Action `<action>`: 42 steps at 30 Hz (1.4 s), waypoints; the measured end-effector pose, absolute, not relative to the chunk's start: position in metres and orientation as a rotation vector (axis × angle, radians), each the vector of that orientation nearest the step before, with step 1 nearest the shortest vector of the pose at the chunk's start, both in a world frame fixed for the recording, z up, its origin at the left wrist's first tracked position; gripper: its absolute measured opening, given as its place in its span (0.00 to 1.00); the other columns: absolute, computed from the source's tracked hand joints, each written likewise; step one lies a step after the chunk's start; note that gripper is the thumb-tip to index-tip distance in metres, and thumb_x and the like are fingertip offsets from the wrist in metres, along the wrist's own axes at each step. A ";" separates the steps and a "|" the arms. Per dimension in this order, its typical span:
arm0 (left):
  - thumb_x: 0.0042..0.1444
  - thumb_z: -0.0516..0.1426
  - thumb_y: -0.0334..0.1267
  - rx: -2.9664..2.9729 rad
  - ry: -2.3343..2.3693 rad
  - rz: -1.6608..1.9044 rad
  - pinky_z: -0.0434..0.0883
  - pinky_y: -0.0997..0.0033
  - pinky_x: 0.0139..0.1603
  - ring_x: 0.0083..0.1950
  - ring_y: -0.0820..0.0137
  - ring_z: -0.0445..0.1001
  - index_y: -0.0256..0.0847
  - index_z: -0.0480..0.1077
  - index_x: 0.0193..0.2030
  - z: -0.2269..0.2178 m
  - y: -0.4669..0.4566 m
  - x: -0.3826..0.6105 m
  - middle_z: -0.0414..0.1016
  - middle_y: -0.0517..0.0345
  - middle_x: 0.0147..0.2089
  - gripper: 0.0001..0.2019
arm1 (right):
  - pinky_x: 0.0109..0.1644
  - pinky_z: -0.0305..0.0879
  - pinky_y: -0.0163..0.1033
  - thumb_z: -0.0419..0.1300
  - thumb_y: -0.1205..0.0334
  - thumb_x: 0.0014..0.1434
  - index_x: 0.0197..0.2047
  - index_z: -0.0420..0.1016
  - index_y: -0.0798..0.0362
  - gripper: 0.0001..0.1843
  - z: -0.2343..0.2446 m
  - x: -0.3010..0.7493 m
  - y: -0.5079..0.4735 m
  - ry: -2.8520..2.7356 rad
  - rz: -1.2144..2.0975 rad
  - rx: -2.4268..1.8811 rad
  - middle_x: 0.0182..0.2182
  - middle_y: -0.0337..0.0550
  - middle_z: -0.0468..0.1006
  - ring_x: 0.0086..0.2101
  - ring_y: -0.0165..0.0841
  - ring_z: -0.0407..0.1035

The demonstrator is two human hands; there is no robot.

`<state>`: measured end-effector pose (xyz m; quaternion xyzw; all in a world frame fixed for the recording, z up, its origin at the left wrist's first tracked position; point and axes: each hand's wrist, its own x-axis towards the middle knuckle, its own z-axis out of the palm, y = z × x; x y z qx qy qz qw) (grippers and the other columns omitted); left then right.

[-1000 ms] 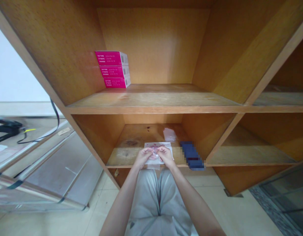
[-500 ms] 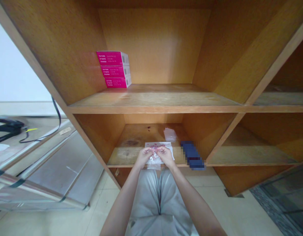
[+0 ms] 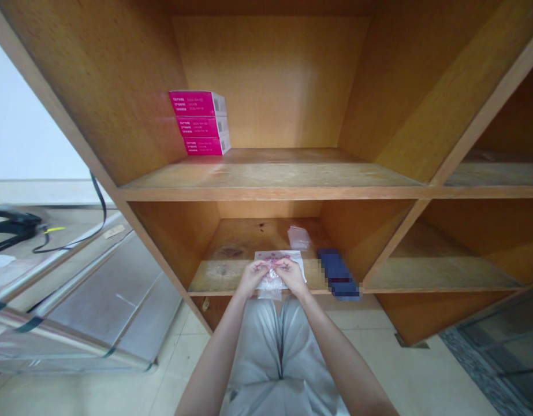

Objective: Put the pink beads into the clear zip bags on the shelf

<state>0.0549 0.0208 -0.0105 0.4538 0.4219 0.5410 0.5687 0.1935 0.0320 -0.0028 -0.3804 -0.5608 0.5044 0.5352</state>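
A small clear plastic packet [image 3: 271, 283] is pinched, apparently, between the fingertips [image 3: 266, 265] of the left hand [image 3: 252, 278] and right hand [image 3: 293, 276], held centrally between them, long axis running front-to-back, above a white printed paper sheet [image 3: 260, 256].

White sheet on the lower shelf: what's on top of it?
The left hand and right hand pinch a small clear plastic bag over the white sheet, which shows pink marks. The sheet's middle is hidden by the hands and bag.

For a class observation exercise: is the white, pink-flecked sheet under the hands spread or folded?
Spread: the sheet lies flat on the lower wooden shelf, its far edge beyond the left hand and right hand.
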 end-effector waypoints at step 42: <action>0.38 0.63 0.36 0.844 0.901 1.283 0.66 0.77 0.25 0.23 0.74 0.71 0.33 0.72 0.29 0.000 0.018 0.052 0.75 0.55 0.26 0.10 | 0.15 0.46 0.31 0.55 0.47 0.51 0.26 0.69 0.54 0.17 -0.008 0.197 0.036 -1.262 1.230 -0.896 0.11 0.31 0.59 0.12 0.23 0.50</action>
